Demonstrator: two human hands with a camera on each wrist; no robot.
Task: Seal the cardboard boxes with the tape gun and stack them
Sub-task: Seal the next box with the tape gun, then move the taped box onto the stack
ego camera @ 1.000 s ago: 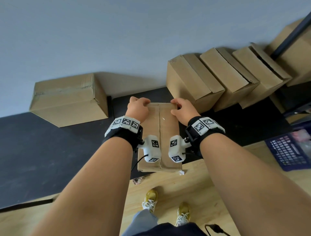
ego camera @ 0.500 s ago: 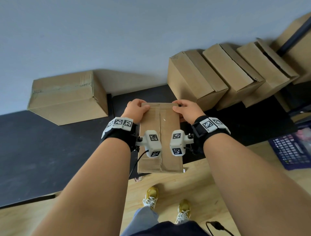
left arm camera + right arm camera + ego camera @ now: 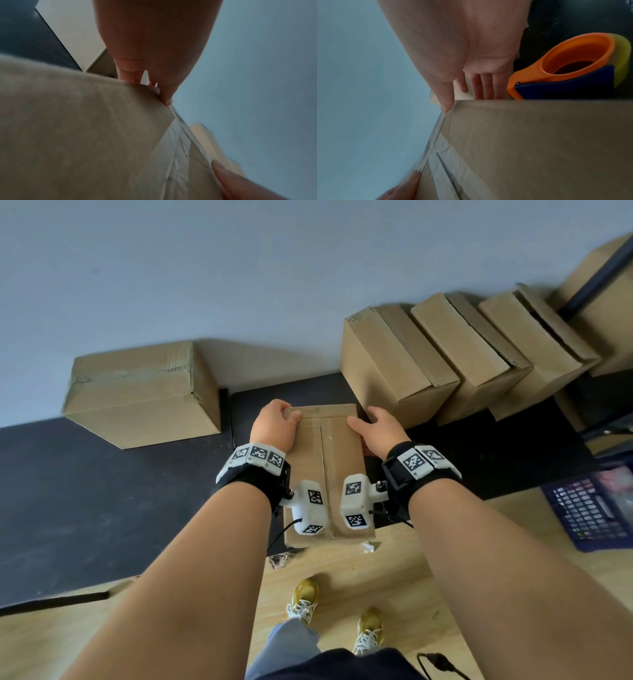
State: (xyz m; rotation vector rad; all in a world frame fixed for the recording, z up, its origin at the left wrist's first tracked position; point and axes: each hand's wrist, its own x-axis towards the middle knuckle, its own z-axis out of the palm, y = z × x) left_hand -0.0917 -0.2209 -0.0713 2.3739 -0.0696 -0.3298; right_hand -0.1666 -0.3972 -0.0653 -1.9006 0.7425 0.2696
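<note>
A narrow cardboard box [image 3: 329, 467], its centre seam covered with clear tape [image 3: 178, 148], sits between my hands over the black mat's edge. My left hand [image 3: 274, 426] grips its far left corner, thumb on top and fingers [image 3: 133, 75] over the far side. My right hand [image 3: 376, 429] grips the far right corner the same way, fingers [image 3: 484, 86] down the far face. In the wrist views the box top [image 3: 539, 142] fills the lower frame. An orange and blue tape gun [image 3: 565, 70] lies on the mat just right of the box, hidden in the head view.
A sealed box [image 3: 144, 395] stands at the left against the grey wall. A row of several leaning boxes [image 3: 394, 361] runs along the right. The black mat [image 3: 85, 491] meets the wooden floor [image 3: 394, 577]. A blue crate [image 3: 589, 505] sits at the right.
Both hands have slid outward on the box's far end, from near the seam to its two corners. The box has stayed almost in place.
</note>
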